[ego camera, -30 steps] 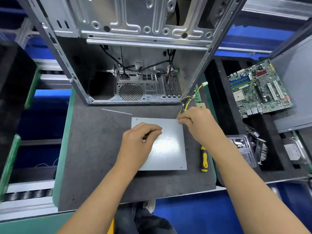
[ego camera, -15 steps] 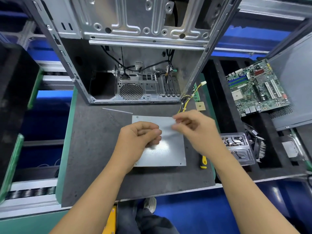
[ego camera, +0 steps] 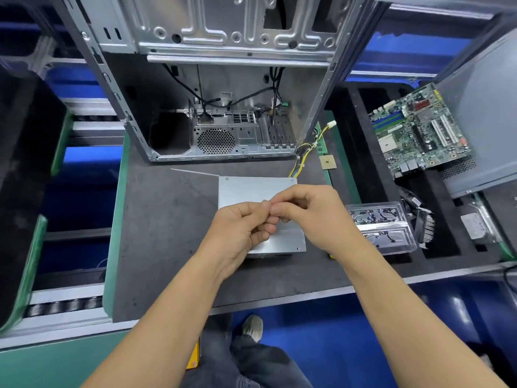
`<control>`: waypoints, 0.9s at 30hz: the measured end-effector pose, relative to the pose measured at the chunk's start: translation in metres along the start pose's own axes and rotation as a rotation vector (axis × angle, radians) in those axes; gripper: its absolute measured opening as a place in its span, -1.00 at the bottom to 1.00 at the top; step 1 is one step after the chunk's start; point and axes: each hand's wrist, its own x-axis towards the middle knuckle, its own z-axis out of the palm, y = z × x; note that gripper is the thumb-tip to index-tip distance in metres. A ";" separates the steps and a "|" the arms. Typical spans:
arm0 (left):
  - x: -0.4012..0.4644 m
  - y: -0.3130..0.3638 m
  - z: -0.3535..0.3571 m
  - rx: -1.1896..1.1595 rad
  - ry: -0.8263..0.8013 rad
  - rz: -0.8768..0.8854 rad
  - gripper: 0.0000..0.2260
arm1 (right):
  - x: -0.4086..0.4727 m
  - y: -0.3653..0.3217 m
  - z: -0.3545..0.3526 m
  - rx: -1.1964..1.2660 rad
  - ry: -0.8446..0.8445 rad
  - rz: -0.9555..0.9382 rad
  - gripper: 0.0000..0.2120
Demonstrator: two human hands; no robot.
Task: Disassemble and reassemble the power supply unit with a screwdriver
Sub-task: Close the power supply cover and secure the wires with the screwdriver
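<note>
Your left hand (ego camera: 240, 228) and right hand (ego camera: 310, 217) meet fingertip to fingertip above the power supply unit (ego camera: 246, 191), fingers curled narrow; whether they pinch anything you cannot tell. The unit lies flat, a plain grey metal box with corner screws, just in front of the open computer case (ego camera: 223, 113).

My forearms bare, no sleeves, gloves or jewellery visible. Dark grey trousers (ego camera: 251, 365). Grey shoe (ego camera: 252, 327), worn light toe.
</note>
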 end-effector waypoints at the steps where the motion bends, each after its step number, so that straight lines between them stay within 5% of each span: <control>1: -0.001 -0.001 -0.001 -0.004 0.001 -0.009 -0.82 | -0.002 0.001 0.001 -0.055 0.013 -0.026 -0.83; 8: -0.005 0.001 -0.008 0.091 0.068 0.083 -0.77 | -0.012 -0.002 0.016 -0.426 0.093 -0.277 -0.93; 16: -0.003 0.008 -0.041 0.119 0.308 0.235 -0.84 | 0.003 0.006 0.055 -0.451 0.031 -0.100 -0.86; 23: 0.000 -0.009 -0.064 -0.098 0.496 0.285 -0.78 | 0.006 0.019 0.059 -0.355 0.260 -0.042 -0.88; 27: 0.000 -0.018 -0.081 -0.162 0.474 0.174 -0.78 | 0.015 0.016 0.058 -0.406 0.064 0.016 -0.81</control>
